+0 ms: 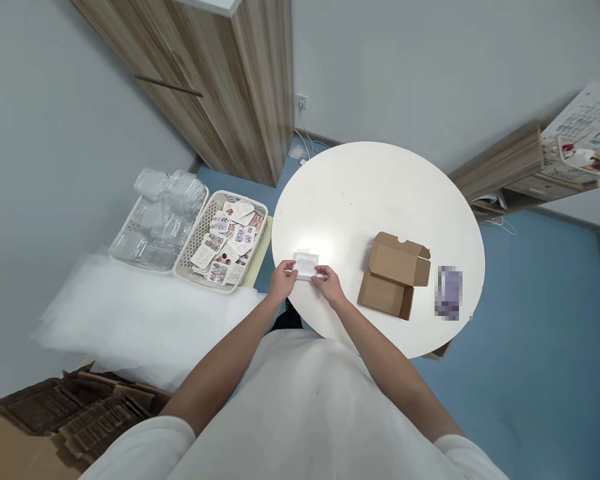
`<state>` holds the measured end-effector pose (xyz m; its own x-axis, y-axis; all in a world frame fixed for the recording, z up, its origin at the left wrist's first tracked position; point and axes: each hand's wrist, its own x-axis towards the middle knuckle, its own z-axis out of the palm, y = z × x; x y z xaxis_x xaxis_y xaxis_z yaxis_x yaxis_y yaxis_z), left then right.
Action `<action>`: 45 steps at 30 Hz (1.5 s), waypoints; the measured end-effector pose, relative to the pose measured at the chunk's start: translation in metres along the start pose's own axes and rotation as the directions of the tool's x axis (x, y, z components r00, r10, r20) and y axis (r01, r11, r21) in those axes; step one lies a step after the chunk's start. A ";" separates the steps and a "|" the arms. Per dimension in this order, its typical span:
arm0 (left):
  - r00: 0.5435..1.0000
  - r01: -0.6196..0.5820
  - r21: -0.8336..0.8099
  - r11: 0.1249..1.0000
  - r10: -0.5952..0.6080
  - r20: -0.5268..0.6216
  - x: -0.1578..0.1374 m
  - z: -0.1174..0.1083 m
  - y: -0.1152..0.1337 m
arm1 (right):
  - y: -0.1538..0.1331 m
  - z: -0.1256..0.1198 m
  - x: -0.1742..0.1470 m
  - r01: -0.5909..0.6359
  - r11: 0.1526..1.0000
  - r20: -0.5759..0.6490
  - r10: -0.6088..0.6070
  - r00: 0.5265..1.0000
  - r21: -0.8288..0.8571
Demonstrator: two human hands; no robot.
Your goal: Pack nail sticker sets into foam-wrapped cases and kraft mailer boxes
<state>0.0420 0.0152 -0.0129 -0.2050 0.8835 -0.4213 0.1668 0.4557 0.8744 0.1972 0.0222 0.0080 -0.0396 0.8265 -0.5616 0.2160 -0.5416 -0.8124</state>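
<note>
Far left, low: brown folded cardboard [95, 423] in a stack. Next to it, white translucent packing sheets [140, 323] in a loose pile. Behind those, a white plastic basket [141, 265] of clear plastic boxes [180, 190], then a perforated basket [203, 285] of printed cards [213, 243].

Left hand [283, 279]: grip closed down, thumb and fingers pinching the left edge of the small white rectangular pack [306, 265]. Pack is at the near-left edge of the round white counter [360, 187], between the two hands; can't tell if it's resting flat or slightly lifted. Handling, my read: very light, thin, some give, probably a bit slick if it's plastic film. Not much to break, but it could crease. Best hold is opposite side edges, light pressure, off the middle. Looks: white, semi-glossy, paler panel inside a rim, another white piece poking out past the far edge. Glare washes out the contents.

Right hand [330, 283]: grip also narrow, pinching the pack's right edge, thumb toward the near corner.

Further right: brown cardboard mailer box [385, 295], lid open, tilted on the counter, no contact with either hand. Beyond it a pixelated purple rectangular item [450, 292], too blurred to identify.
</note>
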 end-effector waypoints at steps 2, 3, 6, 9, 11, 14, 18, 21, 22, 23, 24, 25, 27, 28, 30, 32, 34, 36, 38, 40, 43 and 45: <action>1.000 0.019 -0.068 0.997 -0.018 0.012 -0.015 0.010 -0.003 | 0.009 -0.010 -0.009 0.007 1.000 -0.004 -0.007 1.000 -0.005; 1.000 0.020 -0.088 0.996 -0.019 0.010 -0.022 0.015 -0.004 | 0.013 -0.015 -0.014 0.017 1.000 -0.003 -0.017 1.000 -0.006; 0.999 -0.031 -0.083 0.996 0.031 -0.010 -0.044 0.032 0.000 | 0.022 -0.033 -0.030 0.078 0.997 -0.006 -0.078 0.997 0.014; 0.992 -0.123 -0.035 0.992 0.123 -0.006 -0.060 0.051 0.013 | 0.027 -0.056 -0.046 0.165 0.985 -0.041 -0.163 0.986 0.051; 0.982 -0.187 -0.015 0.982 0.187 0.011 -0.070 0.066 0.026 | 0.030 -0.073 -0.056 0.233 0.971 -0.088 -0.228 0.970 0.058; 0.957 -0.287 0.010 0.958 0.286 0.054 -0.083 0.093 0.046 | 0.034 -0.101 -0.071 0.335 0.941 -0.193 -0.321 0.927 0.043; 0.928 -0.361 0.040 0.932 0.354 0.119 -0.092 0.131 0.065 | 0.044 -0.133 -0.086 0.418 0.909 -0.352 -0.392 0.850 -0.003; 0.906 -0.397 0.076 0.915 0.377 0.191 -0.093 0.156 0.068 | 0.055 -0.152 -0.090 0.400 0.915 -0.417 -0.386 0.823 -0.058; 0.903 -0.399 0.107 0.911 0.370 0.220 -0.092 0.163 0.067 | 0.059 -0.157 -0.089 0.369 0.925 -0.419 -0.370 0.829 -0.086; 0.902 -0.393 0.147 0.908 0.349 0.253 -0.091 0.169 0.065 | 0.063 -0.163 -0.088 0.329 0.936 -0.408 -0.350 0.843 -0.123; 0.905 -0.377 0.195 0.905 0.315 0.288 -0.091 0.173 0.063 | 0.066 -0.168 -0.086 0.284 0.944 -0.384 -0.328 0.863 -0.169; 0.906 -0.357 0.246 0.901 0.271 0.324 -0.090 0.176 0.061 | 0.068 -0.172 -0.085 0.241 0.945 -0.349 -0.309 0.885 -0.223; 0.902 -0.335 0.355 0.873 0.188 0.388 -0.089 0.181 0.057 | 0.070 -0.179 -0.081 0.181 0.923 -0.258 -0.276 0.926 -0.339; 0.894 -0.345 0.409 0.845 0.163 0.417 -0.089 0.182 0.056 | 0.069 -0.181 -0.079 0.162 0.905 -0.214 -0.262 0.941 -0.394; 0.871 -0.406 0.515 0.755 0.150 0.467 -0.089 0.183 0.055 | 0.067 -0.183 -0.077 0.128 0.859 -0.147 -0.228 0.962 -0.495; 0.850 -0.472 0.603 0.643 0.152 0.504 -0.089 0.184 0.055 | 0.064 -0.181 -0.076 0.102 0.820 -0.112 -0.198 0.974 -0.563; 0.840 -0.507 0.657 0.558 0.146 0.523 -0.090 0.186 0.056 | 0.062 -0.178 -0.075 0.093 0.795 -0.091 -0.183 0.979 -0.599; 0.833 -0.520 0.673 0.526 0.136 0.537 -0.090 0.188 0.057 | 0.063 -0.175 -0.074 0.098 0.783 -0.085 -0.189 0.978 -0.614; 0.821 -0.533 0.664 0.525 0.129 0.556 -0.090 0.188 0.057 | 0.066 -0.173 -0.072 0.118 0.788 -0.103 -0.224 0.969 -0.604; 0.809 -0.545 0.637 0.546 0.143 0.570 -0.091 0.186 0.057 | 0.070 -0.172 -0.072 0.155 0.815 -0.130 -0.271 0.954 -0.558; 0.798 -0.555 0.513 0.655 0.246 0.550 -0.093 0.177 0.056 | 0.075 -0.173 -0.074 0.221 0.867 -0.161 -0.321 0.933 -0.447; 0.803 -0.551 0.407 0.728 0.330 0.497 -0.092 0.168 0.055 | 0.076 -0.181 -0.076 0.277 0.887 -0.196 -0.365 0.910 -0.369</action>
<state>0.2316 -0.0226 0.0333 0.3698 0.9136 -0.1690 0.6267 -0.1110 0.7713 0.3929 -0.0537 0.0176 0.0766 0.9800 -0.1834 0.5403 -0.1954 -0.8185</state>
